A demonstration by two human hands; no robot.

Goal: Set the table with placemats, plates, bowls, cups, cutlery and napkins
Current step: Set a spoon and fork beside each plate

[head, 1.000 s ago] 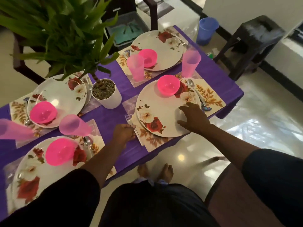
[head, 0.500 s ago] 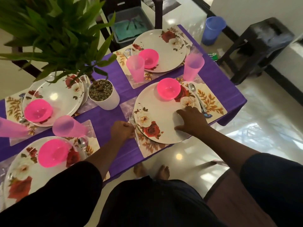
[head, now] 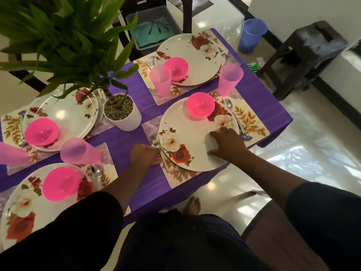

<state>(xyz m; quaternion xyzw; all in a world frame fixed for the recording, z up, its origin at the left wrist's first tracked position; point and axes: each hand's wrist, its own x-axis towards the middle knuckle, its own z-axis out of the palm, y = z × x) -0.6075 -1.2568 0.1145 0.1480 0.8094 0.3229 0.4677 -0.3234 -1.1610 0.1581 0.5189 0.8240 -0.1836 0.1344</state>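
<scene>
A floral plate (head: 187, 137) lies on a leaf-print placemat (head: 252, 122) at the near right corner of the purple table (head: 259, 94). A pink bowl (head: 200, 105) sits on the plate's far side. My right hand (head: 227, 144) rests on the plate's near right part with fingers spread. A fork (head: 155, 139) lies along the plate's left edge, and my left hand (head: 145, 155) curls its fingers around its handle. To the plate's right lies a spoon (head: 228, 104), and a pink cup (head: 229, 79) stands behind the plate.
Three more settings with plates, pink bowls and pink cups fill the table. A white potted plant (head: 123, 112) stands in the middle. Behind the table a grey bin (head: 173, 22) holds cloths and cutlery. A blue bucket (head: 252, 35) and dark stool (head: 308, 53) stand on the floor.
My left hand has closed in on the fork beside the plate. My right hand has stayed pressed on the plate.
</scene>
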